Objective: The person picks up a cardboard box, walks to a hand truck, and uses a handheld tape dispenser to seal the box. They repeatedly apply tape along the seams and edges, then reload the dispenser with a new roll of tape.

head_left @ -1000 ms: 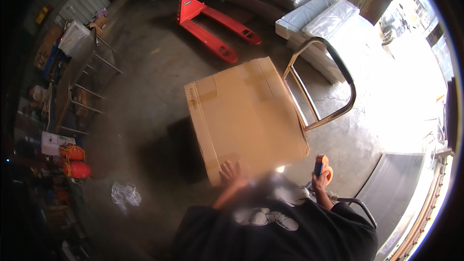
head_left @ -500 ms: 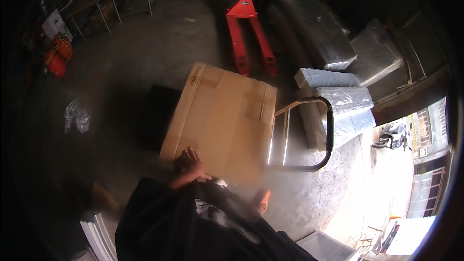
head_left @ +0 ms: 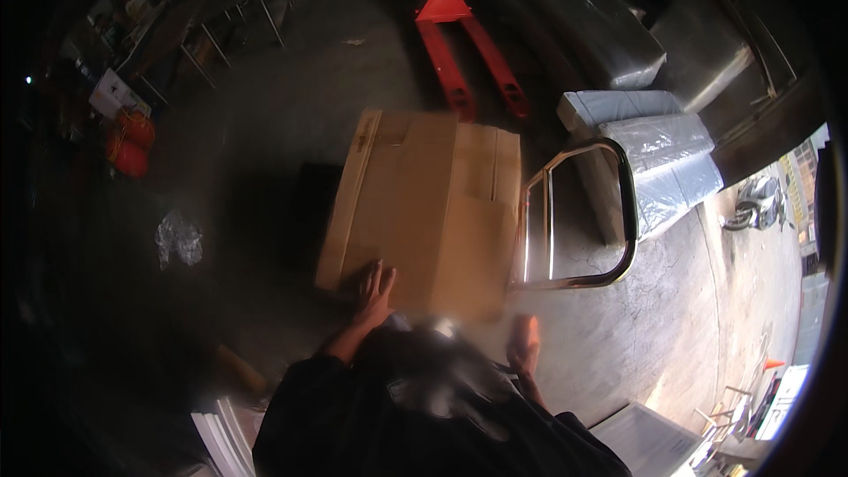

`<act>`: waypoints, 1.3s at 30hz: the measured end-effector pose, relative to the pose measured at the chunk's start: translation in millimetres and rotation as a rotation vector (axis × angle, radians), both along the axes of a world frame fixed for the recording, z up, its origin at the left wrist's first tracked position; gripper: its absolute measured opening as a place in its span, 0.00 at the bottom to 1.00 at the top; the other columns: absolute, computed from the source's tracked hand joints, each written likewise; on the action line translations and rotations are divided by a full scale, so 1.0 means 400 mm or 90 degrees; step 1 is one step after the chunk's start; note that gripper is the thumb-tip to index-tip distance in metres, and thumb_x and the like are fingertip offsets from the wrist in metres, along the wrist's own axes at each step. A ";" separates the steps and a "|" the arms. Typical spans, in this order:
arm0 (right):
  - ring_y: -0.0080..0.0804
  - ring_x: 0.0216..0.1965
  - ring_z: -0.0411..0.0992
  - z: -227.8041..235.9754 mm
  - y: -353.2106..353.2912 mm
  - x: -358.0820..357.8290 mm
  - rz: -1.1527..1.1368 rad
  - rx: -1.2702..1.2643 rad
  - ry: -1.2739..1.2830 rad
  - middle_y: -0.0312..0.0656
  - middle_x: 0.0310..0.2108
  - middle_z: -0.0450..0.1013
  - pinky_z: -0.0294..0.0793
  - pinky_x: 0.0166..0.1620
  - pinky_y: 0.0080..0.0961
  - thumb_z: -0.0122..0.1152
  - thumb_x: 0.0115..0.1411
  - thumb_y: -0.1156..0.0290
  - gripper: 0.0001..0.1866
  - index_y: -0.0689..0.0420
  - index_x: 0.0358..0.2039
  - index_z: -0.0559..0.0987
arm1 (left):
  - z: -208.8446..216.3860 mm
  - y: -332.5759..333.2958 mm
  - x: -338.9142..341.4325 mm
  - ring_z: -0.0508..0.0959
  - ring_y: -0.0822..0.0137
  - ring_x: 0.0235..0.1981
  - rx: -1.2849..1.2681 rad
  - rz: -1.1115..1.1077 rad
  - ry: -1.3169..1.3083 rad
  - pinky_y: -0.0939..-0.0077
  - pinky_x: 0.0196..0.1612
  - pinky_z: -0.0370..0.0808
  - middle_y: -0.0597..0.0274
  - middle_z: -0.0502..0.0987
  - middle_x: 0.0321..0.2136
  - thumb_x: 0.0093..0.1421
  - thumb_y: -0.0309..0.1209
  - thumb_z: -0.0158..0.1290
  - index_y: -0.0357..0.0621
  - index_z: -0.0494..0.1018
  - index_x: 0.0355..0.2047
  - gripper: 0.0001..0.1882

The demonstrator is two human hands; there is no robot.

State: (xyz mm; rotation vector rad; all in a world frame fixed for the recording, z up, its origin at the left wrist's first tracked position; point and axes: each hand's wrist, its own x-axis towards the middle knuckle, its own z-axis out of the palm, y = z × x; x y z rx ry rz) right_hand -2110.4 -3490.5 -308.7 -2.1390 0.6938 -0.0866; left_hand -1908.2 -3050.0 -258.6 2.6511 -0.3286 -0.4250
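A large brown cardboard box (head_left: 411,212) lies in front of me, its near edge close to my body. My left hand (head_left: 375,298) rests on its near left part, fingers stretched out and apart on the cardboard. Off the box's near right corner is my right hand (head_left: 525,344), blurred and apart from the box; its fingers cannot be made out. Right beside the box rises a metal trolley handle (head_left: 632,203) with a black grip. The trolley's platform, if any, is hidden by the box.
Beyond the box stands a red pallet jack (head_left: 445,4). Plastic-wrapped light-blue slabs (head_left: 662,150) lie at the right, with dark wrapped bundles (head_left: 592,26) behind them. Crumpled clear plastic (head_left: 179,238) and red-orange round objects (head_left: 132,141) are at the left. A motorbike (head_left: 758,203) stands far right.
My right hand has come further into view, with its forearm now showing. My left hand's fingers are straighter on the box. The whole view has shifted a little.
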 end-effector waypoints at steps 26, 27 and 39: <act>0.30 0.35 0.72 0.338 0.502 0.654 0.213 0.142 -0.058 0.38 0.30 0.73 0.73 0.41 0.32 0.47 0.75 0.59 0.15 0.55 0.42 0.79 | 0.151 0.289 0.015 0.79 0.46 0.52 -0.166 0.129 0.017 0.55 0.54 0.76 0.40 0.79 0.50 0.68 0.42 0.56 0.36 0.74 0.56 0.24; 0.35 0.35 0.74 0.317 0.517 0.649 0.233 0.110 -0.075 0.41 0.29 0.74 0.74 0.42 0.36 0.47 0.74 0.59 0.17 0.57 0.41 0.80 | 0.170 0.293 0.032 0.79 0.46 0.53 -0.243 0.051 0.037 0.55 0.54 0.76 0.40 0.78 0.51 0.66 0.43 0.59 0.37 0.74 0.57 0.26; 0.48 0.47 0.77 0.198 0.493 0.480 0.020 -0.225 0.127 0.55 0.45 0.78 0.74 0.51 0.43 0.54 0.71 0.48 0.27 0.61 0.53 0.78 | -0.001 0.083 0.138 0.34 0.35 0.77 0.125 -0.286 0.053 0.35 0.75 0.37 0.33 0.34 0.75 0.50 0.63 0.65 0.22 0.40 0.73 0.70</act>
